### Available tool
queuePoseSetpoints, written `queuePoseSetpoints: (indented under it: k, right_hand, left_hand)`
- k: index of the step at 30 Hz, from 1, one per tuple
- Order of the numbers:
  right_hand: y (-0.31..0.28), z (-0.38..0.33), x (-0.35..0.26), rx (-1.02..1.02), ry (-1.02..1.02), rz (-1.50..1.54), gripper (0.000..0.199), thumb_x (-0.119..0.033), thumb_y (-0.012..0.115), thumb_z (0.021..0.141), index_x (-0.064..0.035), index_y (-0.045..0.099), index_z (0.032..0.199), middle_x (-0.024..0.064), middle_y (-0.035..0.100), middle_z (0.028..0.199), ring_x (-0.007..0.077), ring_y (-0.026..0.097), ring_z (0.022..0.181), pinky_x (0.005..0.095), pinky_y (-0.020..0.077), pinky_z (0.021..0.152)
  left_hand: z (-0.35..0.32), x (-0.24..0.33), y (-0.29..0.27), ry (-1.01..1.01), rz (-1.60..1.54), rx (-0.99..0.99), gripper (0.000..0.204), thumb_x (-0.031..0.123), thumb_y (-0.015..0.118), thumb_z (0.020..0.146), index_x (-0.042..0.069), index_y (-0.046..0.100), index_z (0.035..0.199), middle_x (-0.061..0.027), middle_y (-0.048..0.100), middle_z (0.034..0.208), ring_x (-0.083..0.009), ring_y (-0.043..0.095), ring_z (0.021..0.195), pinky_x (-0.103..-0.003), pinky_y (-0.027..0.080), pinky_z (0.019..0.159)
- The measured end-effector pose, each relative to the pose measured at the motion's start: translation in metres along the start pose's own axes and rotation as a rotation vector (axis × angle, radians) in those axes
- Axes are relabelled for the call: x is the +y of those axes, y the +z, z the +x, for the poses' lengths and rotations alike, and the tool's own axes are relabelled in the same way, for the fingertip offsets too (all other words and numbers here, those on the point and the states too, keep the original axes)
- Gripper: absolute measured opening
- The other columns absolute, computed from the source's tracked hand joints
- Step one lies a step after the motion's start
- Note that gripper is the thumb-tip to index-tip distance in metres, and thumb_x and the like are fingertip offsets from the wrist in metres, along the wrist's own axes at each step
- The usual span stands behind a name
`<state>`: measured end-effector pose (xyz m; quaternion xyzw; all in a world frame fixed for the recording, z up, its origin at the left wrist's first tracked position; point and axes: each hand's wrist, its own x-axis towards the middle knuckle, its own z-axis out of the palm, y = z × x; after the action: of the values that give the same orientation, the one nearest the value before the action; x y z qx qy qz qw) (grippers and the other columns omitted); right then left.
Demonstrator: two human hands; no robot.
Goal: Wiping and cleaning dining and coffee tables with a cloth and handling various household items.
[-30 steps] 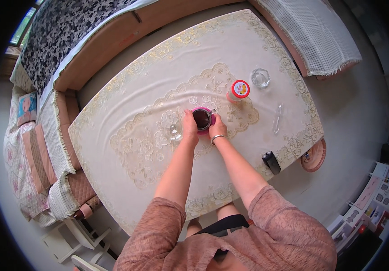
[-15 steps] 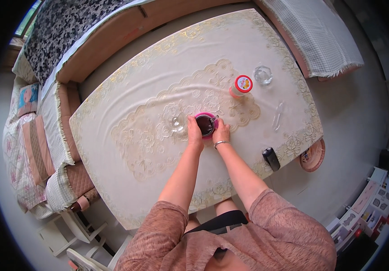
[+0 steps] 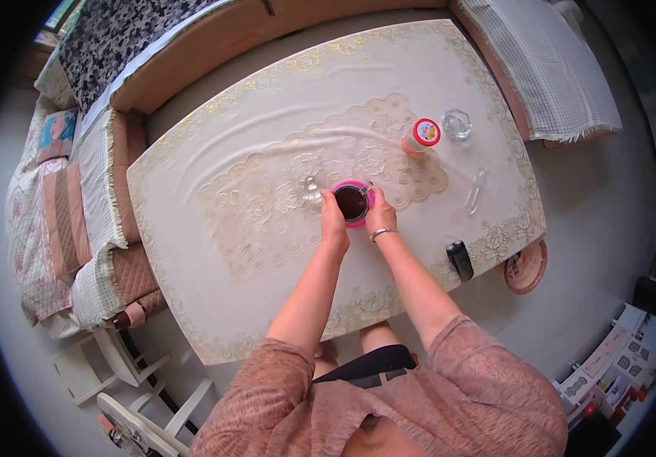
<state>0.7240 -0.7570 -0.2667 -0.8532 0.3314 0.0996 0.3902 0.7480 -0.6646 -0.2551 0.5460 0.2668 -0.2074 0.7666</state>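
Note:
Between my hands stands a clear glass cup of dark liquid, with a pink round rim or base showing around it. My left hand is pressed along the cup's left side. On the right, my right hand closes around the side where the glass handle is; its fingertips are partly hidden. Just left of the cup, close to my left fingers, a clear glass lid with a round knob lies on the embossed cream tablecloth.
Right of the cup are a red-lidded jar, a faceted glass dish, a slim clear object and a black cylindrical device. Below the table's right edge sits a pink basket. Sofas border the far side; a white chair stands lower left.
The whole view has shifted slightly. Both hands stay on the cup, and its handle appears turned a little farther from me.

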Motion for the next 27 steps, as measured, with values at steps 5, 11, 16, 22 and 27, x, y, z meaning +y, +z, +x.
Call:
queuePoseSetpoints:
  k: [5, 11, 16, 22, 27]
  right_hand:
    - [-0.008, -0.037, -0.021, -0.02, -0.102, 0.019, 0.037, 0.001, 0.043, 0.071, -0.0137, 0.043, 0.105, 0.0223, 0.057, 0.077, 0.0377, 0.055, 0.075, 0.044, 0.0426, 0.066]
    - [-0.012, -0.1, -0.055, -0.095, -0.234, 0.012, 0.035, 0.0, 0.043, 0.071, -0.0116, 0.042, 0.104, 0.0248, 0.056, 0.078, 0.0397, 0.055, 0.076, 0.0437, 0.043, 0.067]
    - [-0.002, -0.168, -0.089, -0.102, -0.365, -0.006, 0.03, -0.002, 0.045, 0.071, -0.011, 0.047, 0.1, 0.0221, 0.056, 0.078, 0.0378, 0.055, 0.074, 0.0431, 0.043, 0.065]
    - [0.048, -0.273, -0.116, -0.152, -0.633, -0.178, 0.027, -0.004, 0.047, 0.072, -0.0107, 0.048, 0.098, 0.0209, 0.058, 0.075, 0.0351, 0.057, 0.068, 0.0409, 0.0457, 0.06]
    - [0.112, -0.355, -0.113, -0.35, -0.758, -0.151, 0.025, 0.0, 0.047, 0.073, -0.0099, 0.049, 0.096, 0.0172, 0.058, 0.065, 0.0231, 0.059, 0.047, 0.0331, 0.0468, 0.037]
  left_hand:
    - [-0.038, 0.022, -0.023, 0.018, -0.054, -0.056, 0.057, 0.048, 0.023, 0.087, 0.002, 0.033, 0.118, -0.0087, 0.038, 0.118, -0.0161, 0.034, 0.11, -0.033, 0.022, 0.095]
    - [-0.091, 0.05, -0.064, 0.08, -0.124, 0.108, 0.049, 0.042, 0.021, 0.089, 0.004, 0.048, 0.105, -0.0058, 0.054, 0.102, -0.0146, 0.048, 0.095, -0.03, 0.035, 0.086]
    - [-0.152, 0.077, -0.119, 0.14, -0.216, 0.109, 0.05, 0.043, 0.023, 0.089, 0.003, 0.05, 0.102, -0.006, 0.054, 0.101, -0.0143, 0.048, 0.093, -0.029, 0.035, 0.085]
    - [-0.248, 0.091, -0.219, 0.247, -0.283, 0.168, 0.05, 0.043, 0.023, 0.089, 0.002, 0.052, 0.098, -0.0059, 0.056, 0.097, -0.0131, 0.05, 0.091, -0.029, 0.037, 0.083]
    - [-0.315, 0.069, -0.316, 0.346, -0.363, 0.311, 0.049, 0.043, 0.024, 0.088, 0.003, 0.052, 0.088, -0.007, 0.057, 0.084, -0.0132, 0.052, 0.074, -0.029, 0.044, 0.068]
